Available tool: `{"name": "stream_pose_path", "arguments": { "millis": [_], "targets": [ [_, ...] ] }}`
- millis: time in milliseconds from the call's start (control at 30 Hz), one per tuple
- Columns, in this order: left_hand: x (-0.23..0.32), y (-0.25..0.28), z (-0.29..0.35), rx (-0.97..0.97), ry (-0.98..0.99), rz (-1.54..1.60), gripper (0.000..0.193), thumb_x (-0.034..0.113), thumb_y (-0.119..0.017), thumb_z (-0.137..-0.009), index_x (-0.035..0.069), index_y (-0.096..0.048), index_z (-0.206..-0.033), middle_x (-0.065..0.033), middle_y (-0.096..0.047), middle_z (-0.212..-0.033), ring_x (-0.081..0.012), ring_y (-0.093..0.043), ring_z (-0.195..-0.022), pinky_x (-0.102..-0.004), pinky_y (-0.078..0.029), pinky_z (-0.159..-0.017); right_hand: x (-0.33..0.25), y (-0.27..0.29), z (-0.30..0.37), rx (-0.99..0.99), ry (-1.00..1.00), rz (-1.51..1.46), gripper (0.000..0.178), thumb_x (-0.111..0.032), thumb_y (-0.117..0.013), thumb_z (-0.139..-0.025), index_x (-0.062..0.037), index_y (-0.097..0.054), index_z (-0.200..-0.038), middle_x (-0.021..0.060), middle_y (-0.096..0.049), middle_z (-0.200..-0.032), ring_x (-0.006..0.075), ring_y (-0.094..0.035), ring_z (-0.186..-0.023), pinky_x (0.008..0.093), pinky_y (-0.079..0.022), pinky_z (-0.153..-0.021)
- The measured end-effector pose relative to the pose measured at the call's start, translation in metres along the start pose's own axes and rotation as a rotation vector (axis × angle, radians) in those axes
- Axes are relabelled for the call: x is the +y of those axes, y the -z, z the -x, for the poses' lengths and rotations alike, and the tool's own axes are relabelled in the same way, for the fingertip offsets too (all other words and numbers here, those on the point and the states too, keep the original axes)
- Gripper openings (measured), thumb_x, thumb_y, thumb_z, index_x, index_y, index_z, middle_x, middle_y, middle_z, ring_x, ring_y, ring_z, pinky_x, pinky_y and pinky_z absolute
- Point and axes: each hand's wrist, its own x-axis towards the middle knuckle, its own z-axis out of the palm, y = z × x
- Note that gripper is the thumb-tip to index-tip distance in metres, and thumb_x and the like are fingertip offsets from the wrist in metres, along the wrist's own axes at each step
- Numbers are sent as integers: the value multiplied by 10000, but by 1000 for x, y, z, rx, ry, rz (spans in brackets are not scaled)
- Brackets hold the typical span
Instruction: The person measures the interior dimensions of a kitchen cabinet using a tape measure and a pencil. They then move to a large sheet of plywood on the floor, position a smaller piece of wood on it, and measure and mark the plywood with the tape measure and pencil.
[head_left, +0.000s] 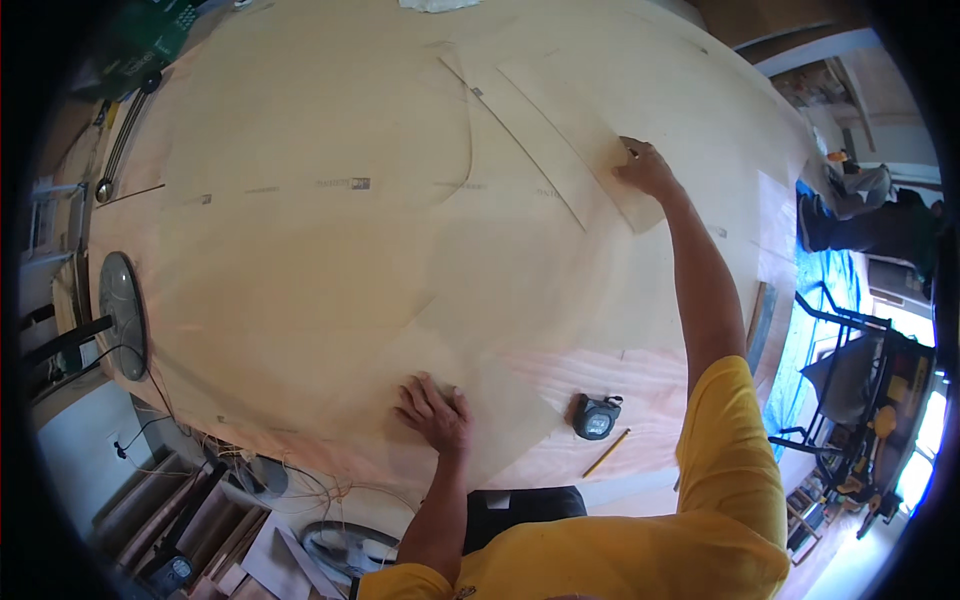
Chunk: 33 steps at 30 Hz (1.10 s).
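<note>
R hand near sheet edge, room to L hand

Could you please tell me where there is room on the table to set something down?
The brown paper is bare between the left hand and the grey disc, and just above that hand. It is crowded where the tape measure and pencil lie, and at the right hand by the loose paper piece.

Appears to be a workshop, judging by tape measure and pencil on the wood-grained tabletop, boards at near left and blue floor sheeting at right.
</note>
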Motion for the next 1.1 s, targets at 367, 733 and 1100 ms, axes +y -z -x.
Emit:
{"name": "stream_pose_path", "arguments": {
  "millis": [367,733,1100],
  "targets": [
    [1,0,5,-49,74,34,628,445,-490,-929,40,-422,-1404,-187,-334,-1446,-448,-280,-1362,-711,-191,-1055,-30,9,-92,124,-14,483,1130,-635,-811,-585,-75,-361,-1458,184,-402,-1474,366,-311,-1393,440,-279,-1141],
    [-2,10,7,-41,72,94,615,422,-569,-886,77,-460,-1384,-159,-356,-1455,-407,-308,-1361,-717,-227,-1035,-43,-44,39,-106,-7,-511,584,-232,-798,-780,79,-515,-1185,164,-656,-1091,224,-649,-938,354,-538,-819],
    [2,20,14,5,72,211,607,367,-553,-905,54,-406,-1404,-178,-339,-1476,-401,-232,-1410,-680,-134,-1102,-96,-128,334,394,49,-965,373,-98,-607,-885,49,-544,-1223,101,-621,-1073,198,-571,-966,322,-462,-847]
  ]
}}
